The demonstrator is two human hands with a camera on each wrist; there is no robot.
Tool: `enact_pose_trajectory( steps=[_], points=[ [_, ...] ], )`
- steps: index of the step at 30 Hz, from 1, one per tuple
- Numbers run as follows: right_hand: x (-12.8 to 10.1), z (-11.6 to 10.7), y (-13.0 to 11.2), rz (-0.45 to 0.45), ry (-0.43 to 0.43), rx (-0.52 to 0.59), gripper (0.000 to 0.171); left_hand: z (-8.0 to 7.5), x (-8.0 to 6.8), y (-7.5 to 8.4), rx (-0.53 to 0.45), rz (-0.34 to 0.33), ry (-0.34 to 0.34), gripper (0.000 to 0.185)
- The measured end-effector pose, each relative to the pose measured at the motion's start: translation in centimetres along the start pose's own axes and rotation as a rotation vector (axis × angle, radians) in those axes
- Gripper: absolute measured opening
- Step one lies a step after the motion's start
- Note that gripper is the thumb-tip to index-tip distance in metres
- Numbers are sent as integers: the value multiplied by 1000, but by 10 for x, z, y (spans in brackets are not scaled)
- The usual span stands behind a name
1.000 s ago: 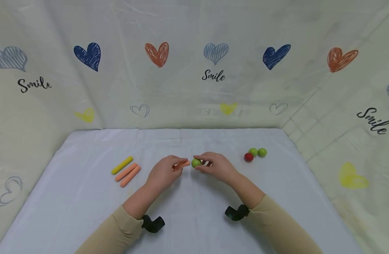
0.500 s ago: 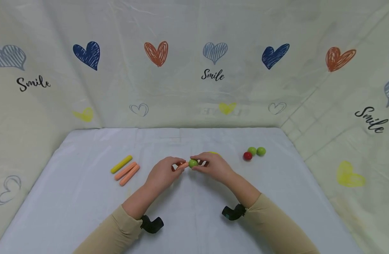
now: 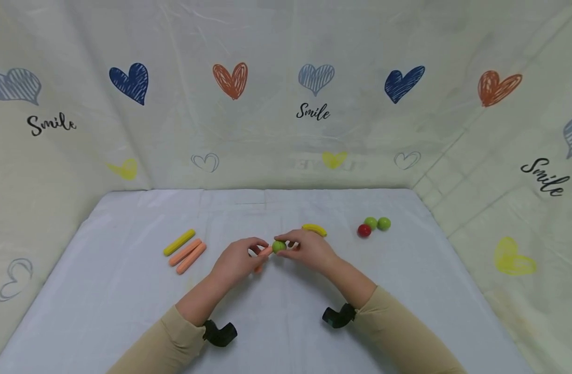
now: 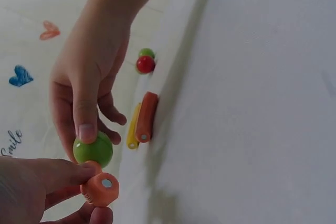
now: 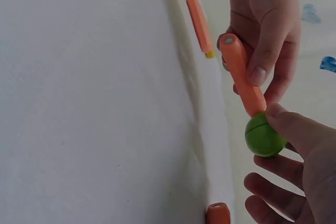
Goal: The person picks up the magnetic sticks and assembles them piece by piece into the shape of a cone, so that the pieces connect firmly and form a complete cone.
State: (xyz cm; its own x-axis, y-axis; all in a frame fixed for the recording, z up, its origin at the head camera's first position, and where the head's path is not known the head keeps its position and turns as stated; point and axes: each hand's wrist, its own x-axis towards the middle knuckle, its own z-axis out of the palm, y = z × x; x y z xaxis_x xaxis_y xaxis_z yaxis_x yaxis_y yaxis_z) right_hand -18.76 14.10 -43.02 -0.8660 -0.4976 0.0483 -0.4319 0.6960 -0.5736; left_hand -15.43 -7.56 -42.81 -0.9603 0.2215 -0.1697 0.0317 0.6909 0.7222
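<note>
I am pinching a green ball [image 3: 278,246] between the thumb and fingers of my right hand [image 3: 308,251], holding it just above the white cloth [image 3: 407,291] near the middle of the table. Its left side is touching the end of an orange stick [image 3: 264,252], which I am gripping with the curled fingers of my left hand [image 3: 234,261]; in the right wrist view the stick [image 5: 242,75] is meeting the ball [image 5: 263,136] end-on. Just behind my right hand, a yellow stick [image 3: 314,229] is lying on the cloth. Farther right, a red ball [image 3: 364,230] and two green balls [image 3: 377,223] are sitting clustered together, touching. Well to the left, another yellow stick [image 3: 179,242] and two orange sticks [image 3: 187,255] are lying side by side, angled alike.
</note>
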Motion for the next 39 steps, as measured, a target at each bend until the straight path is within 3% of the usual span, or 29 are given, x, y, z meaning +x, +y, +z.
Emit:
enact_pose_trajectory(
  steps=[11, 20, 28, 39],
  points=[
    [18, 16, 4, -40, -135, -106, 39, 5, 5, -18, -23, -45, -44, 30],
    [23, 20, 2, -86, -122, -212, 41, 4, 12, -26, -39, -97, -63, 32],
    [23, 6, 1, -5, -116, -80, 40, 5, 18, -33, -53, -90, -62, 29],
    [16, -7, 9, 93, -100, -51, 39, 5, 18, -36, -71, -91, -57, 30]
  ],
)
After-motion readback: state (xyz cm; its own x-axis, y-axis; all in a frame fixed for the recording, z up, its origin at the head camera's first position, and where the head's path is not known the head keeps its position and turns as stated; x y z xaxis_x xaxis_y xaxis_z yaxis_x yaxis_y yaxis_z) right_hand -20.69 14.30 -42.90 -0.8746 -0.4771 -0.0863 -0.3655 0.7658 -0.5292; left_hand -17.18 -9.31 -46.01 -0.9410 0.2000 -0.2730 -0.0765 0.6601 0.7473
